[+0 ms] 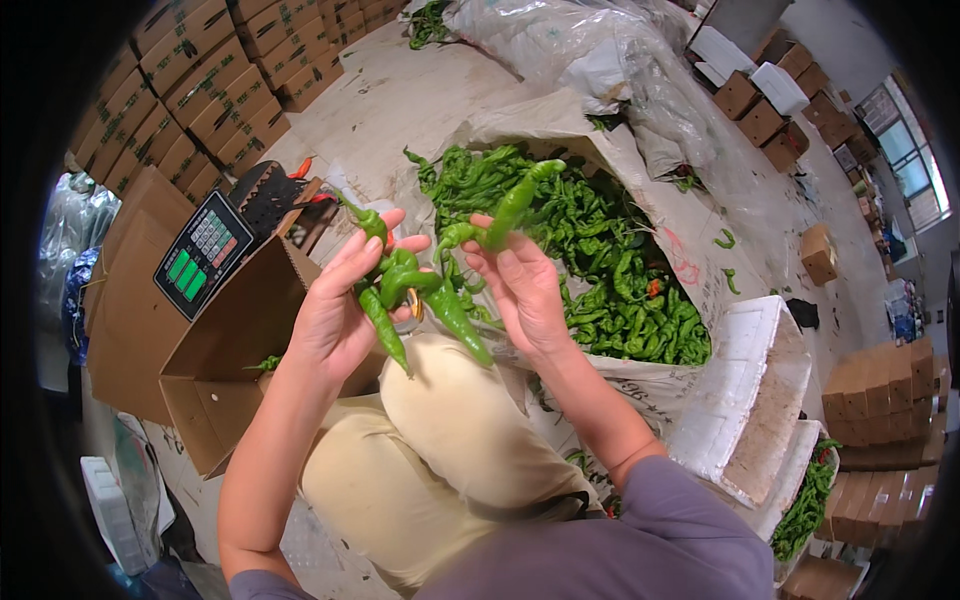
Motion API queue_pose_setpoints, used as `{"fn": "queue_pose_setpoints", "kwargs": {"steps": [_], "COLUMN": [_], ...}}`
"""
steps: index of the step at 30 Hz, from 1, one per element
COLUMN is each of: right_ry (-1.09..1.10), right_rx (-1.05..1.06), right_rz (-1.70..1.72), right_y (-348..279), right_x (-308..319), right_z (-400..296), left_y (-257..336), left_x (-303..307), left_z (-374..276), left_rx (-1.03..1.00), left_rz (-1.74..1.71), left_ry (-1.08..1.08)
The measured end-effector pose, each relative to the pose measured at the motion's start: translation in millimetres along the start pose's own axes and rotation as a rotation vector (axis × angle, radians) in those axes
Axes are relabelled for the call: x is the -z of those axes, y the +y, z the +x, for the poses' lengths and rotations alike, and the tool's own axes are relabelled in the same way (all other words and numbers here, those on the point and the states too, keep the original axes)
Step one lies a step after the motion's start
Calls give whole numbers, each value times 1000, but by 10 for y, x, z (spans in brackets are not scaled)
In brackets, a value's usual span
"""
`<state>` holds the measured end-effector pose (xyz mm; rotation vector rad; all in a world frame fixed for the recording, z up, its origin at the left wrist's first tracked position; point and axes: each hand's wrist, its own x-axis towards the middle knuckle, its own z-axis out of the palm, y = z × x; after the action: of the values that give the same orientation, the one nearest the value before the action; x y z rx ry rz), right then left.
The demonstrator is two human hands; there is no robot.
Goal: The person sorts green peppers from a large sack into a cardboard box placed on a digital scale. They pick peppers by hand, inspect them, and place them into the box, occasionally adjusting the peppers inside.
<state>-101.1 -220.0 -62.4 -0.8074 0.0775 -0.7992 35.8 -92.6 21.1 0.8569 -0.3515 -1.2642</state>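
Several green chili peppers (405, 279) lie across the palm and fingers of my left hand (341, 292), some hanging below it over my knees. Between the thumb and fingers of my right hand (521, 289) is a curved green pepper (514, 206), its tip pointing up and its stem end towards the left hand. Just beyond my right hand, a large heap of green peppers (622, 270) fills a spread woven sack (525, 120). An opened cardboard box (232, 322) stands to the left, with a green pepper (266, 363) visible at it.
A scale display with a keypad (204, 253) is behind the box. Stacked cartons (217, 82) line the back left. White foam boxes (739, 397) stand at the right, one holding green peppers (806, 495). Clear plastic sheeting (585, 45) covers sacks at the back; loose peppers (729, 280) lie on the floor.
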Motion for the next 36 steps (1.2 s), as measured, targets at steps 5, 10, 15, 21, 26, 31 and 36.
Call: {"fn": "queue_pose_setpoints", "kwargs": {"steps": [5, 10, 15, 21, 26, 31, 36], "right_ry": [-42, 40, 34, 616, 1175, 1469, 981], "right_rx": [26, 4, -67, 229, 518, 455, 193], "right_rz": [201, 259, 348, -599, -545, -563, -693], "right_y": [-67, -219, -428, -1524, -2824, -2755, -1425], "right_x": [50, 130, 506, 1737, 3054, 3235, 2450], "right_z": [-8, -95, -253, -1144, -2580, -2721, -1465], "left_y": [-28, 15, 174, 381, 322, 207, 156], "left_x": [25, 58, 519, 1098, 1710, 2049, 2181], "left_z": [-16, -12, -98, -490, -845, -1044, -1029], "left_rx": [3, -90, -228, -411, -590, -662, -572], "left_rz": [-54, -160, -406, -545, -655, -729, -567], "left_ry": [-45, -44, -173, 137, 592, 868, 920]}}
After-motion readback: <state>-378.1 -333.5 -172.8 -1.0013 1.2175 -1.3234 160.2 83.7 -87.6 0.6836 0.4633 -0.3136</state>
